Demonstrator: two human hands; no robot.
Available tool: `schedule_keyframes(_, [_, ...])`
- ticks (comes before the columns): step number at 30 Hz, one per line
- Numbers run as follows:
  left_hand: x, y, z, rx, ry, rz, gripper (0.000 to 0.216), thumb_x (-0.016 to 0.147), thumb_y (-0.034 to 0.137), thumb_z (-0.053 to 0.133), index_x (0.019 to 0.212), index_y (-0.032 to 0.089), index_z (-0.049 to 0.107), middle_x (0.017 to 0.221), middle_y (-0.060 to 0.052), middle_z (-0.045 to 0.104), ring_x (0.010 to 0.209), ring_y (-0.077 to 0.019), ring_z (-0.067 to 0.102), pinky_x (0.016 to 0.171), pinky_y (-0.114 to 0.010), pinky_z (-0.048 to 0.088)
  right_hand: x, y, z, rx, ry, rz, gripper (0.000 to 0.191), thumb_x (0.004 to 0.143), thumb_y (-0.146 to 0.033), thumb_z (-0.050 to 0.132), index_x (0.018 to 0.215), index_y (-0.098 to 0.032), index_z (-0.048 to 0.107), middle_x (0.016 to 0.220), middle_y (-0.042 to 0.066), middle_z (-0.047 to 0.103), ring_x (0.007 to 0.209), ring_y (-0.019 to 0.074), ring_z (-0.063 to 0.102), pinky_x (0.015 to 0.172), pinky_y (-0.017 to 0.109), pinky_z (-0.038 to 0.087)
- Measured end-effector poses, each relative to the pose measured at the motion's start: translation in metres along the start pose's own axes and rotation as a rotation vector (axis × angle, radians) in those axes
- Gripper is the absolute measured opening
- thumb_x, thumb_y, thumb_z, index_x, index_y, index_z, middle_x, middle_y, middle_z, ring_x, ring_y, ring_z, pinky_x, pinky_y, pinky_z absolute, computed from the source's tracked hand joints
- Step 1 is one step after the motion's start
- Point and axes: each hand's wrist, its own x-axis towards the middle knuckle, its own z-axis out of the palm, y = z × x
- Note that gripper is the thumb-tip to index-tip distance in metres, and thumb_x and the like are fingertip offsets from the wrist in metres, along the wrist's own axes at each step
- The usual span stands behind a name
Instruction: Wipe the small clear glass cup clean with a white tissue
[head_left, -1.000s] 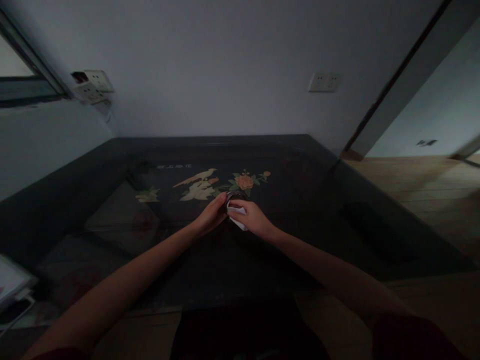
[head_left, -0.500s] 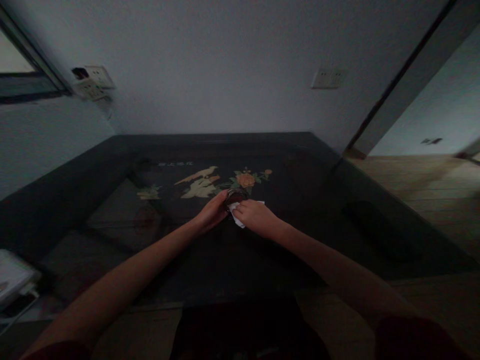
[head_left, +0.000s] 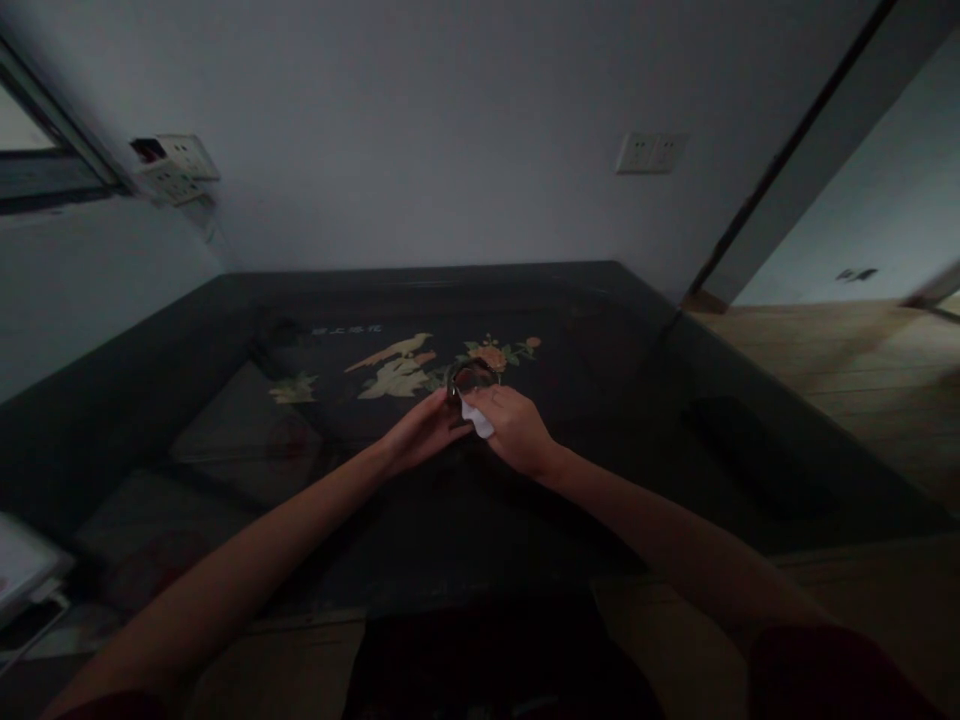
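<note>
Over the middle of a dark glass-topped table (head_left: 645, 400), both my hands meet around a small clear glass (head_left: 469, 378). My left hand (head_left: 424, 432) curls its fingers against the glass's left side and grips it. My right hand (head_left: 514, 428) is closed on a small white cloth (head_left: 477, 419) pressed to the glass's lower side. The glass looks tilted, its rim toward the camera. Bird and flower pictures (head_left: 409, 365) show under the tabletop just behind the hands.
The table fills a corner between a grey back wall with a socket plate (head_left: 649, 152) and a left wall with sockets (head_left: 174, 167). A flat dark object (head_left: 731, 425) lies on the table's right part. White items (head_left: 26, 575) sit at the far left. Wooden floor (head_left: 862, 370) lies to the right.
The glass has turned and tipped between my hands, its rim now more visible. The cloth has been drawn in from a spread patch to a small wad under my right fingers.
</note>
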Motion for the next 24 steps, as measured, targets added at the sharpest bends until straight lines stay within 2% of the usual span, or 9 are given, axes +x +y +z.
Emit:
schedule_keyframes(5, [0.0,-0.01,-0.003,0.063,0.037,0.042,0.025,0.081,0.024,0.068,0.105,0.017,0.065,0.109,-0.006,0.066,0.101,-0.0174,0.06,0.099,-0.037,0.042,-0.001,-0.004,0.012,0.285,0.159,0.267,0.021,0.084,-0.019,0.06,0.104,-0.017,0.063,0.101,0.009,0.071,0.092,0.0207,0.065,0.081,0.031,0.049])
schedule_keyframes(8, [0.002,-0.013,-0.003,0.071,0.071,0.076,0.025,0.081,0.025,0.069,0.104,0.017,0.065,0.108,-0.006,0.067,0.099,-0.0166,0.061,0.097,-0.033,0.044,0.0,-0.006,0.014,0.331,0.143,0.293,0.02,0.084,-0.021,0.06,0.104,-0.018,0.063,0.102,0.008,0.071,0.094,0.0205,0.065,0.082,0.031,0.048])
schedule_keyframes(11, [0.004,-0.013,-0.002,0.083,0.077,0.091,0.032,0.083,0.031,0.066,0.111,0.016,0.064,0.104,-0.007,0.068,0.092,-0.0162,0.063,0.089,-0.029,0.048,0.001,-0.007,0.009,0.263,0.051,0.215,0.025,0.086,-0.024,0.059,0.108,-0.014,0.062,0.106,0.011,0.069,0.098,0.0211,0.064,0.085,0.031,0.047])
schedule_keyframes(17, [0.007,-0.011,-0.005,0.13,0.098,0.083,0.04,0.089,0.039,0.055,0.121,0.016,0.059,0.096,-0.009,0.069,0.08,-0.0166,0.064,0.072,-0.027,0.052,0.007,-0.006,-0.007,-0.111,-0.303,-0.031,0.022,0.09,-0.016,0.05,0.109,-0.01,0.061,0.101,0.013,0.069,0.092,0.0211,0.063,0.081,0.031,0.045])
schedule_keyframes(21, [0.007,-0.011,-0.006,0.14,0.122,0.052,0.038,0.091,0.039,0.052,0.118,0.013,0.062,0.1,-0.011,0.068,0.078,-0.0157,0.063,0.068,-0.025,0.052,0.01,-0.003,-0.017,-0.251,-0.424,-0.195,0.019,0.093,-0.019,0.046,0.097,-0.01,0.063,0.093,0.012,0.069,0.09,0.0223,0.063,0.076,0.033,0.045])
schedule_keyframes(24, [0.006,-0.01,-0.002,0.149,0.163,0.022,0.037,0.092,0.037,0.051,0.115,0.012,0.063,0.104,-0.012,0.068,0.083,-0.0156,0.063,0.073,-0.025,0.053,0.011,-0.004,-0.021,-0.309,-0.467,-0.21,0.02,0.093,-0.019,0.047,0.095,-0.009,0.064,0.092,0.014,0.069,0.092,0.0232,0.063,0.076,0.034,0.045])
